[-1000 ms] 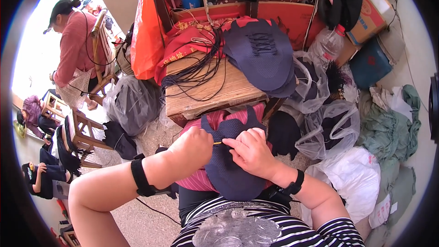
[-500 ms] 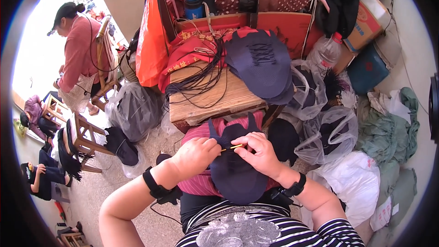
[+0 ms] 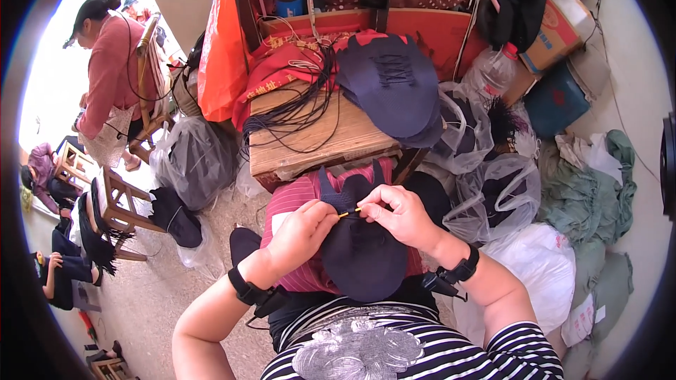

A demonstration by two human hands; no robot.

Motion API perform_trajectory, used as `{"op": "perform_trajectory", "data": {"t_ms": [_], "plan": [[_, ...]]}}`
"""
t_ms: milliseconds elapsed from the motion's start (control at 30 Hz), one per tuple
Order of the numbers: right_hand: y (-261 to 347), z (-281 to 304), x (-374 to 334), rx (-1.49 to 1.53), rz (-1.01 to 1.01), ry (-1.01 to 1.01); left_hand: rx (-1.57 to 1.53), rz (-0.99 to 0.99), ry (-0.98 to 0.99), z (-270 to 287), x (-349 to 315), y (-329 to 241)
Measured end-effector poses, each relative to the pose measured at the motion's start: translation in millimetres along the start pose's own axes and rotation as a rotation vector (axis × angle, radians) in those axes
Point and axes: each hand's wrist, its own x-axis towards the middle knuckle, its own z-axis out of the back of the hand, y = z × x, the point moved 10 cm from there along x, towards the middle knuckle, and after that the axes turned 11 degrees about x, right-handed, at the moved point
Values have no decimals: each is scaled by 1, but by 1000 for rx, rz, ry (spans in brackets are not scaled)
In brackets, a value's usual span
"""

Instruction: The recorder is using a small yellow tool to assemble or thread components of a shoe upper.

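A dark navy shoe upper [image 3: 362,260] lies flat across my lap on a red striped cloth [image 3: 299,193], its two narrow ends pointing away from me. Above its middle, a short stretch of dark shoelace [image 3: 351,212] with yellow parts runs between my hands. My left hand [image 3: 304,236] pinches one yellow part. Opposite, the fingers of my right hand [image 3: 400,217] are closed on the other one. The fingertips nearly meet; whether the lace passes through the upper is hidden.
Ahead stands a wooden stool [image 3: 324,137] with a bundle of dark laces [image 3: 299,116] and stacked laced uppers [image 3: 391,88]. Plastic bags [image 3: 500,193] crowd the right side. A person in a pink top [image 3: 116,70] stands at far left, near another stool [image 3: 123,204].
My hands stay pinched on the lace, with the yellow parts now slightly closer together. The view has shifted a little, moving the stool and surroundings slightly left and up.
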Motion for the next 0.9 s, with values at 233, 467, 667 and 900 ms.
{"op": "perform_trajectory", "data": {"t_ms": [233, 467, 667, 900], "plan": [[-15, 2, 1, 150, -118, 39, -383, 352, 181, -35, -11, 25], [-5, 5, 7, 35, -16, 30, -418, 410, -6, -38, -16, 33], [-19, 7, -1, 18, -65, 5, -480, 505, 48, -52, -11, 33], [34, 4, 5, -509, 324, 128, -539, 480, 68, -61, -7, 35]]}}
